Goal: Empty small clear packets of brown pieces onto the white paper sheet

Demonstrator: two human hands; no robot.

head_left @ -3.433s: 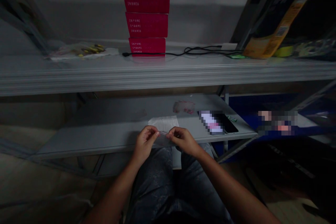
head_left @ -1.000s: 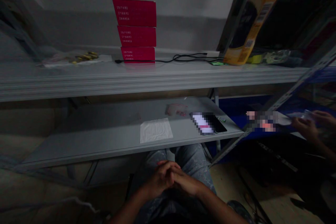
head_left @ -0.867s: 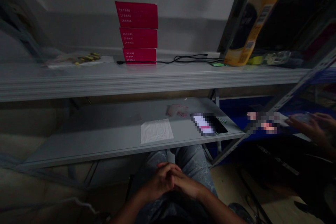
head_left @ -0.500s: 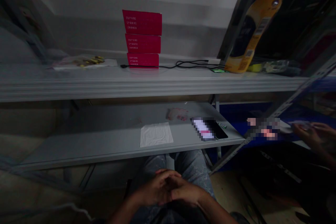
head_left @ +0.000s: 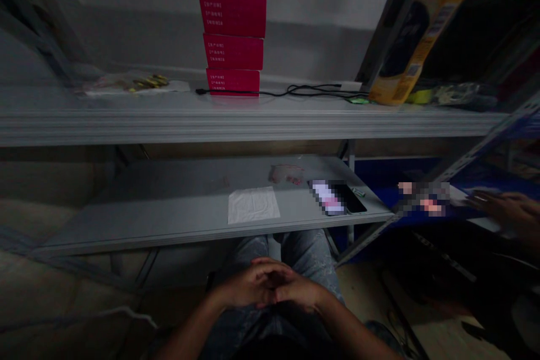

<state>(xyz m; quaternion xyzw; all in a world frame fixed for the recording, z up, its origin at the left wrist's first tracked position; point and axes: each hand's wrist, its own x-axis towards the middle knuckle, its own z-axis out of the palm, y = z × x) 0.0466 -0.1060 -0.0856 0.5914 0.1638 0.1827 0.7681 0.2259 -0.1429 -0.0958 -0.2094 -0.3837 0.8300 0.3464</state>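
1. Left hand (head_left: 244, 292) and right hand (head_left: 300, 292). Both lay low in the lap, over grey patterned trousers (head_left: 304, 250). They were closed one into the other, fingers interlaced. Nothing showed between them, and whether anything small sat inside the clasp could not be told.

2. White rectangular sheet of thin crinkled material (head_left: 253, 205). It lay flat on the lower grey metal shelf (head_left: 147, 219), near the front edge and straight ahead of the clasped hands. It was the nearest thing to them, but well apart and touched by neither.

3. Small clear packet with pink marks (head_left: 286, 173). It lay on the same shelf, behind the sheet and a little to its right, not touching it.

4. Dark flat phone with a lit screen (head_left: 340, 198). It lay flat at the right end of the lower shelf. A small green piece (head_left: 358, 192) lay just beside its far right corner.

5. Upper grey shelf (head_left: 253, 118), holding:
   - three magenta cardboard boxes with pale printed labels (head_left: 233, 39), stacked one on another towards the wall;
   - a thin black cable (head_left: 304, 90), running from the foot of the stack off to the right;
   - a clear bag of yellow pieces (head_left: 130, 83), lying at the left;
   - a tall yellow-and-black package (head_left: 422, 34), leaning at the right end.

6. Another person's hand (head_left: 502, 207). It was at the far right, beyond the shelf frame and beside a blue surface (head_left: 388, 171). It was blurred, so what it touched could not be made out.
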